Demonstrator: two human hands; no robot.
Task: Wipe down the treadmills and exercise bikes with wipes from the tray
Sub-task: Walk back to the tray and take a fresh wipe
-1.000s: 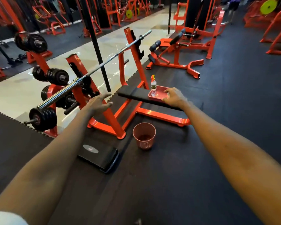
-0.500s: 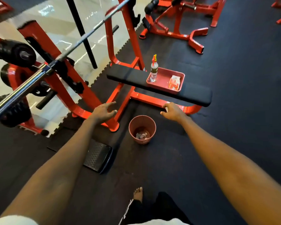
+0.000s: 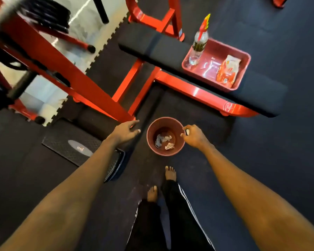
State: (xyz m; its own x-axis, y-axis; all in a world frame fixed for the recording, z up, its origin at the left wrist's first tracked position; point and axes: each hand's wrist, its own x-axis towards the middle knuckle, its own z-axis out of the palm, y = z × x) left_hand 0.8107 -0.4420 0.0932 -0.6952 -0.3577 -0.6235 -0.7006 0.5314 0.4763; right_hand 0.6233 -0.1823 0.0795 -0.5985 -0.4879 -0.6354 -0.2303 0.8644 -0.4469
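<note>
A red mesh bin (image 3: 168, 153) stands on the black floor mat with crumpled used wipes (image 3: 163, 140) inside. My right hand (image 3: 193, 136) hovers over the bin's right rim, fingers curled, pinching a small white scrap of wipe (image 3: 187, 131). My left hand (image 3: 125, 132) hangs left of the bin with spread fingers, holding nothing. On the black bench pad (image 3: 152, 44) sits the red tray (image 3: 244, 54), holding a spray bottle (image 3: 198, 47) and an orange-and-white wipe packet (image 3: 227, 70).
A red bench frame (image 3: 194, 91) and a slanted red rack post (image 3: 65, 77) stand close ahead. A black step platform (image 3: 74, 147) lies on the floor at left. My bare feet (image 3: 170, 172) stand just behind the bin. Weight plates are blurred at top left.
My view tilted down and closer to the bin. My right hand left the tray and came down to the bin's rim. My left hand dropped beside the bin.
</note>
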